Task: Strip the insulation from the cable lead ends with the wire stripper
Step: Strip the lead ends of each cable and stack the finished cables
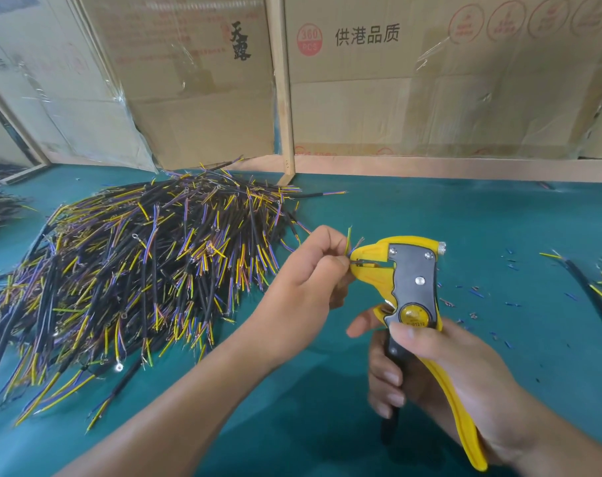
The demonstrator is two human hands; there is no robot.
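Cable leads (pixel 352 247) sit pinched in the curled fingers of the left hand (pixel 313 270) — their ends fed into the nose of the yellow wire stripper (pixel 409 280). Right hand (pixel 444 373) wraps both handles, above the green table (pixel 464 218) — beside the cable pile (pixel 137 270).

The wire stripper (pixel 411 287) is yellow with a dark metal plate and rivets, held upright near the right of the scene, its beak-shaped head pointing left and its long yellow handle sloping down to the near right. A cable (pixel 350 244) with thin yellow, blue and purple leads meets the stripper's mouth, one lead lying between the jaws, the yellow lead bent upward.
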